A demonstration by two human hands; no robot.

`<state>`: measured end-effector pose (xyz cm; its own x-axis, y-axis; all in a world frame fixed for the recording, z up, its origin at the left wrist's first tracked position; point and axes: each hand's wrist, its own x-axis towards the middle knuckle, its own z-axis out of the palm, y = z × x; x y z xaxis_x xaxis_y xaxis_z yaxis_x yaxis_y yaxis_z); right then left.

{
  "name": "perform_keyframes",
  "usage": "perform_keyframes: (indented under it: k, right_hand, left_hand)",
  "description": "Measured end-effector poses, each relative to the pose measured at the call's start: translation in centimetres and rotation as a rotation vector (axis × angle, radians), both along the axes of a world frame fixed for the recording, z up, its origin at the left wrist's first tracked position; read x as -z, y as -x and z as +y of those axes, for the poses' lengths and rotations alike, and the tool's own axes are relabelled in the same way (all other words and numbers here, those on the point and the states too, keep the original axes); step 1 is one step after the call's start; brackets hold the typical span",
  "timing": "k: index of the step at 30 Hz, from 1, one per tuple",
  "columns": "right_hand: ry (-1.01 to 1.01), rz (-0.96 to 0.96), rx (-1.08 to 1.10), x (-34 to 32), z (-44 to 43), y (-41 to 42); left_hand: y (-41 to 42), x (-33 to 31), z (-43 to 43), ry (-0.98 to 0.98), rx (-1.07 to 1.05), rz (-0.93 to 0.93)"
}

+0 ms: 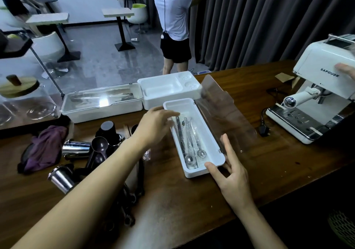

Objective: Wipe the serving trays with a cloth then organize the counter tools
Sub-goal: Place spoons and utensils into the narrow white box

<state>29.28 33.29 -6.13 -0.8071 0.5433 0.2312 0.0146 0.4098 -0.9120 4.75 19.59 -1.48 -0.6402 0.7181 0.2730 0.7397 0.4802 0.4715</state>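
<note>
A dark wooden counter (pixel 269 172) runs across a café room with grey curtains and small tables; a person in a white shirt (pixel 172 10) stands at the curtain. In the middle of the counter lies a long white box (pixel 209 147), its clear lid (pixel 221 114) swung open to the right, with wrapped spoons (pixel 189 145) lying lengthwise inside.

The left hand (pixel 153 125) reaches over the box's far left rim, fingers stretched out and blurred, gripping nothing that shows. The right hand (pixel 233 177) is released too: its thumb touches the box's near end wall and the straight fingers lie along the near right corner.

Toward the counter's left edge a purple cloth (pixel 44 149) lies crumpled, with steel cups (pixel 75 149) and a dark scoop (pixel 99 145) tumbled just beside it. Along the far edge sit a closed lidded box (pixel 101 104) and a white moulded tray (pixel 169 89), touching. A white coffee machine (pixel 322 87) stands at the right end.
</note>
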Motion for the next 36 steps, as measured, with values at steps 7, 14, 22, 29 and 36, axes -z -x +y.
perform_keyframes:
  k: [7, 14, 22, 29, 36]
  right_hand:
    - [-0.013, 0.015, -0.003, 0.2, 0.1, -0.1]
    - [-0.009, 0.011, -0.003, 0.2, 0.2, -0.1]
    - [-0.007, 0.018, -0.009, 0.3, 0.2, -0.2]
    - [0.014, 0.023, -0.019, 0.3, 0.2, -0.2]
    - [0.019, 0.018, -0.013, 0.3, 0.3, -0.2]
  left_hand:
    - [2.5, 1.5, -5.5, 0.108, -0.272, 0.065]
    - [2.7, 2.1, -5.9, 0.301, -0.228, 0.116]
    - [2.5, 2.1, -5.6, 0.422, -0.268, 0.113]
    - [1.8, 1.4, -4.1, 0.480, -0.287, 0.032]
    - [1.9, 2.2, -3.5, 0.414, -0.295, -0.007]
